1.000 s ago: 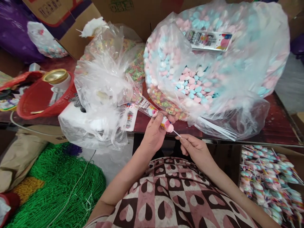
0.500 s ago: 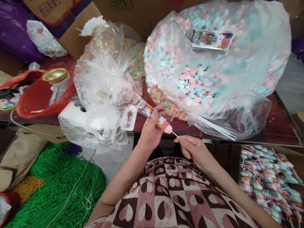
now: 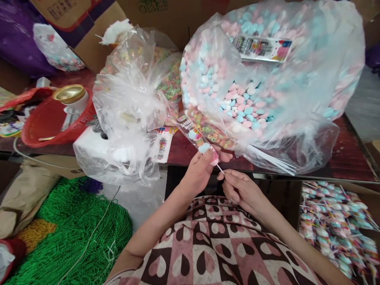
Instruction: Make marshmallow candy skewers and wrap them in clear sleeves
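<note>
A printed clear wrapper [image 3: 190, 132] with pink and blue candy on a white stick [image 3: 220, 169] in it lies slanted between my hands. My left hand [image 3: 199, 170] grips the wrapper's lower end, thumb pressed over the candy. With thumb and forefinger, my right hand [image 3: 242, 186] pinches the stick just below. Several loose white sticks [image 3: 271, 160] lie on the plastic to the right. Beyond them a big clear bag [image 3: 320, 75] is full of pink, blue and white candies, its mouth open. A stack of printed wrappers [image 3: 163, 146] lies left of my hands.
A bag of ring-shaped candies [image 3: 170, 77] and crumpled plastic [image 3: 127, 103] stand at left. Further left is a red basket [image 3: 38, 122] with a gold dish [image 3: 69, 94]. A box of wrapped candy sticks [image 3: 335, 229] sits low at right; green cord [image 3: 83, 229] heaps at lower left.
My left hand has slid down the wrapper toward the stick, and the candy now sits deeper inside it. The right hand has stayed on the stick.
</note>
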Demonstrator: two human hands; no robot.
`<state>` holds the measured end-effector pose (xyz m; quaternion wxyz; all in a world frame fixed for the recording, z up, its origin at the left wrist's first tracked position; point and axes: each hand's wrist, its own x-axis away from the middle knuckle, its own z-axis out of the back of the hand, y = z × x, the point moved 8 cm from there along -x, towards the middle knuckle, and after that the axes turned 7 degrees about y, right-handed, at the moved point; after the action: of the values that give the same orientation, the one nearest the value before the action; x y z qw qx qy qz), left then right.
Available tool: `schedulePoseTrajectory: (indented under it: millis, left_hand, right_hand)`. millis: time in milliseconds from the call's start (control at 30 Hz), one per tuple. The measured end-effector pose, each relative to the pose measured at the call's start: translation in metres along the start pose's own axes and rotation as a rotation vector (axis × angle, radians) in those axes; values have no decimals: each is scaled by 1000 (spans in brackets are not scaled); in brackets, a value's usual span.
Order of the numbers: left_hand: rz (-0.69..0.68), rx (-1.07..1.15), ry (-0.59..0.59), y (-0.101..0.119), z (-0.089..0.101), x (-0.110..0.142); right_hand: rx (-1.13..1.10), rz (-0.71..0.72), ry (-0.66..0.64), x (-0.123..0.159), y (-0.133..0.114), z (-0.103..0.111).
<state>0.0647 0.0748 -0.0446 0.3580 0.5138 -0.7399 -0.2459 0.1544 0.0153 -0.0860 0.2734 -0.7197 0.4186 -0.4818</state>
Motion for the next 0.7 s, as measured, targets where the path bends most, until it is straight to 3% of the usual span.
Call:
schedulePoseTrajectory:
  millis: [100,333,467,567,700]
  left_hand:
    - [32,-20,5,-5,-2,0]
    - [14,-33,12,-14,-1,0]
    - [67,-89,-10,-24,-2,3]
    - [39,-27,-46,-10,-4,1]
    - [-71,54,19,20,2,-6]
  right_hand:
    - [44,23,45,-1,-1,1]
    - [216,230,225,-4,-11,20]
    - [148,219,198,-3,-9,17]
    - [161,196,155,0,-9,13]
    - [259,192,169,4,-11,16]
